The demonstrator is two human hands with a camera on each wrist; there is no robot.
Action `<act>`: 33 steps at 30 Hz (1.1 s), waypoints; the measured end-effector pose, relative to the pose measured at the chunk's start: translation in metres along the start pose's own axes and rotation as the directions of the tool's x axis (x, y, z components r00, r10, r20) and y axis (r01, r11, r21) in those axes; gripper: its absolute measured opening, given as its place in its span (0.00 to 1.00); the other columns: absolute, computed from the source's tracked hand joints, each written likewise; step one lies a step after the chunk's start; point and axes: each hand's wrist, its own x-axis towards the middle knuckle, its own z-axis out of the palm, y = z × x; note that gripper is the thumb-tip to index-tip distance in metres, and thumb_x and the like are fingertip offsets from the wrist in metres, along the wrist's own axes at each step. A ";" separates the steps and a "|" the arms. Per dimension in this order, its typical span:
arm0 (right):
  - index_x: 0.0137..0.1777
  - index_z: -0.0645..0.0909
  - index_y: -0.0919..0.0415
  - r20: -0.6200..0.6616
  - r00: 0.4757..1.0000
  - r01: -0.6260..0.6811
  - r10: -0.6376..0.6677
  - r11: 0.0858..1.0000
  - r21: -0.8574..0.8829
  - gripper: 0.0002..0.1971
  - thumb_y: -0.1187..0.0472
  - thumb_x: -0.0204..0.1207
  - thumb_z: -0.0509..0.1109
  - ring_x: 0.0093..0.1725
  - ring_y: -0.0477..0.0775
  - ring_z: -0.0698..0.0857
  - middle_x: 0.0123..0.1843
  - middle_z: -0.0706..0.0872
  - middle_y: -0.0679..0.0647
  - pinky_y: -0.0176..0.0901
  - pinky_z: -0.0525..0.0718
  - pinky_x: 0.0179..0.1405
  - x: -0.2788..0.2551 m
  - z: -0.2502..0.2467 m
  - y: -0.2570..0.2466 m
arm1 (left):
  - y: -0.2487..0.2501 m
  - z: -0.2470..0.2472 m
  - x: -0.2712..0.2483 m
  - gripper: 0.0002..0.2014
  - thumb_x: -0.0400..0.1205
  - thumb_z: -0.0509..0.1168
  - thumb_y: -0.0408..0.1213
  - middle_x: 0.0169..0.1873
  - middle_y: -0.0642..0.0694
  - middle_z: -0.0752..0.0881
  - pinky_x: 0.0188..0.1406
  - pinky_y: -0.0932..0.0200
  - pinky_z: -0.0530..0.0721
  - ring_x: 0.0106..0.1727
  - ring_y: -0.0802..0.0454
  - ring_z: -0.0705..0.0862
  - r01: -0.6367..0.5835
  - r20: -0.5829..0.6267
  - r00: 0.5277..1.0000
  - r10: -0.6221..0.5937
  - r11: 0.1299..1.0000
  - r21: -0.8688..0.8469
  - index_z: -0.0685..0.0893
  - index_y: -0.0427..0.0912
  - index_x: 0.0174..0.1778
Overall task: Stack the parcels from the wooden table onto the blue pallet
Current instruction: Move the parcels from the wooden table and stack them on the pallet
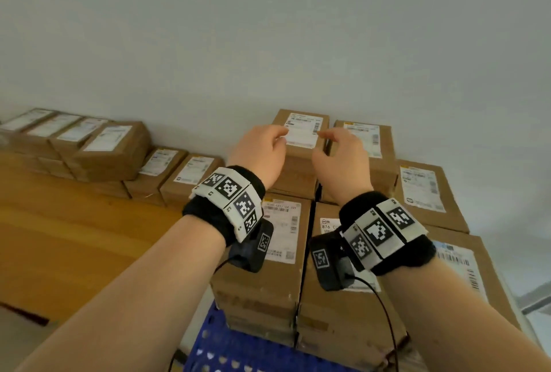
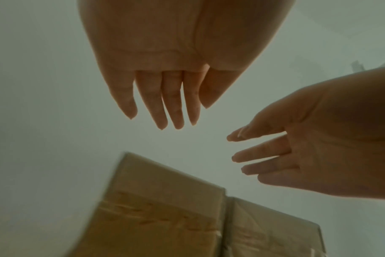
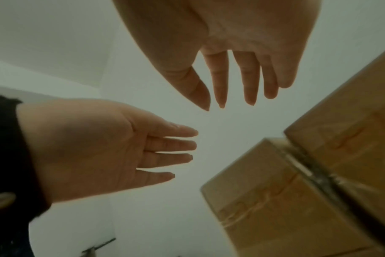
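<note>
Brown cardboard parcels with white labels are stacked in several layers on the blue pallet (image 1: pixel 226 347). The highest parcel (image 1: pixel 304 124) stands at the back against the wall. My left hand (image 1: pixel 278 137) and right hand (image 1: pixel 326 139) hover side by side just in front of and above it, palms down and holding nothing. In the left wrist view the left hand (image 2: pixel 165 104) has straight fingers over a parcel (image 2: pixel 160 200). The right wrist view shows the right hand (image 3: pixel 235 83) equally empty above two parcels (image 3: pixel 275 200). More parcels (image 1: pixel 113 148) wait on the wooden table (image 1: pixel 74 237).
A plain pale wall runs close behind the table and the pallet stack. A row of lower parcels (image 1: pixel 190 171) lies at the table's right end, next to the stack. Another labelled parcel (image 1: pixel 423 192) sits at the stack's right side. Cables hang from both wrist cameras.
</note>
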 end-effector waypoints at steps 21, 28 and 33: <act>0.62 0.79 0.58 0.253 0.967 -0.076 0.031 0.983 0.170 0.13 0.64 0.78 0.64 0.49 0.47 0.80 0.53 0.82 0.50 0.28 0.72 0.32 -0.084 0.278 -0.196 | -0.278 -0.235 -0.086 0.16 0.86 0.53 0.39 0.65 0.49 0.80 0.56 0.65 0.72 0.64 0.54 0.78 0.192 -0.107 0.976 -0.188 0.981 0.032 0.76 0.48 0.69; 0.67 0.75 0.58 0.292 0.950 -0.173 0.112 0.966 0.193 0.17 0.62 0.79 0.66 0.40 0.39 0.77 0.51 0.82 0.50 0.29 0.74 0.33 -0.044 0.340 -0.200 | -0.341 -0.251 -0.047 0.17 0.86 0.54 0.39 0.66 0.48 0.79 0.56 0.64 0.72 0.63 0.54 0.78 0.290 -0.096 0.952 -0.291 0.957 -0.027 0.74 0.47 0.71; 0.76 0.67 0.59 0.330 0.924 -0.269 0.192 0.941 0.205 0.25 0.60 0.79 0.66 0.50 0.45 0.76 0.66 0.79 0.55 0.30 0.73 0.38 0.003 0.386 -0.196 | -0.375 -0.258 -0.004 0.19 0.86 0.55 0.40 0.65 0.48 0.79 0.56 0.64 0.72 0.62 0.55 0.77 0.351 -0.056 0.935 -0.350 0.936 0.007 0.71 0.46 0.74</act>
